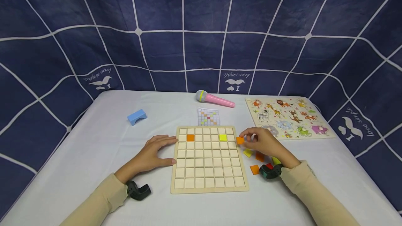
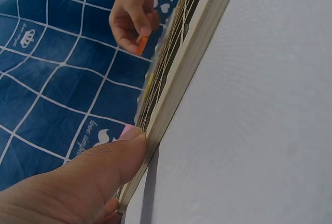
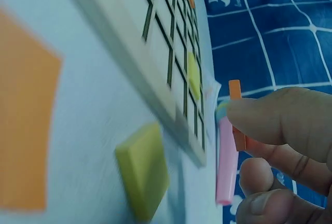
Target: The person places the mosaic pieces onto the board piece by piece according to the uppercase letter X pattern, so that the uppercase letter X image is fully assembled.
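Observation:
A wooden grid board lies on the white table, with an orange square tile and a yellow tile set in its second row from the top. My left hand rests at the board's left edge, thumb and fingertips touching its side. Between thumb and finger, my right hand pinches another orange tile over the upper right edge of the board. Loose tiles lie below that hand, among them a yellow one, orange ones and a red one partly hidden by the wrist camera.
Behind the board lies a printed card with a coloured grid pattern. A pink toy microphone is farther back. An animal puzzle board sits at the back right, and a blue arch block at the back left.

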{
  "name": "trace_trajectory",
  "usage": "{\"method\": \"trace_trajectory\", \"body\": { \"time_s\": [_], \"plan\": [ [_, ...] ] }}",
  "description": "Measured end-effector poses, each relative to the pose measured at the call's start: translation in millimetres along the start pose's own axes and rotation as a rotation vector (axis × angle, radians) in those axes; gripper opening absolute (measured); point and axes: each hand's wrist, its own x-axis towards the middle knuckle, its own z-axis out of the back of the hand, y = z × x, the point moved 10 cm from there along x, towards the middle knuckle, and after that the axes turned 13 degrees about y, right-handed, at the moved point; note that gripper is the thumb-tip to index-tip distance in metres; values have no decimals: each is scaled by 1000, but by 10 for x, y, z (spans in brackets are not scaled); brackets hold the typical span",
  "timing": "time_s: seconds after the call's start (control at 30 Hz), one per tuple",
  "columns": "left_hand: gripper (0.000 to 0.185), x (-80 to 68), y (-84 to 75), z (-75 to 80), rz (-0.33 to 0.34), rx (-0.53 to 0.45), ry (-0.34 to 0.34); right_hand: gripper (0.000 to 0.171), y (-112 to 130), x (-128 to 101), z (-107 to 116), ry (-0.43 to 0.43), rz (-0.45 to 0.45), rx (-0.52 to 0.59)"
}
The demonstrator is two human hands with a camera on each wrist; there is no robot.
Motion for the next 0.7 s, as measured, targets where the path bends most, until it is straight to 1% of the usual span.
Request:
{"method": "trace_trajectory", "body": {
  "time_s": [0.27, 0.53, 0.7],
  "plan": [
    [76, 9, -2, -1, 10, 5, 1, 19, 120, 114, -60, 2, 40, -27],
    [75, 4, -17, 5, 8, 6, 0, 22, 171, 230, -145, 22, 29, -29],
    [75, 4, -13, 4, 12, 3, 3, 25, 236, 290, -205, 36, 38, -32]
  ]
}}
